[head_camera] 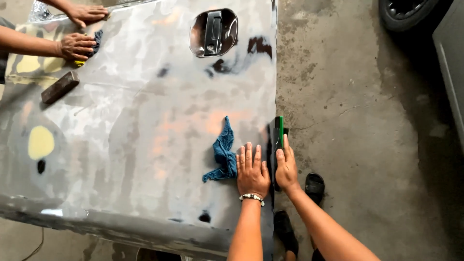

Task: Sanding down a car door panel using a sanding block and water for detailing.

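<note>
The left hand (252,170) lies flat and fully spread, palm down, on the sanded grey metal car door panel (135,125), holding nothing; a beaded bracelet (252,197) circles its wrist. Touching the outer edge of that hand, on the side away from the thumb, lies a crumpled blue cloth rag (223,153), which runs up the panel past the fingertips. Just beside the thumb, at the panel's edge, the right hand (286,166) presses a long green and black sanding block (279,140) against the edge of the door, its fingers extended along the block rather than curled, the block reaching on beyond the fingertips. Well ahead of both hands, a recessed black door handle (213,33) sits in the panel. Far off across the panel from the left hand, another person's two hands (77,34) rest on the metal, one over a dark cloth, with a brown rectangular sanding block (60,87) lying near them. Below the right wrist, black sandals (314,186) stand on the stained concrete floor (367,135).
</note>
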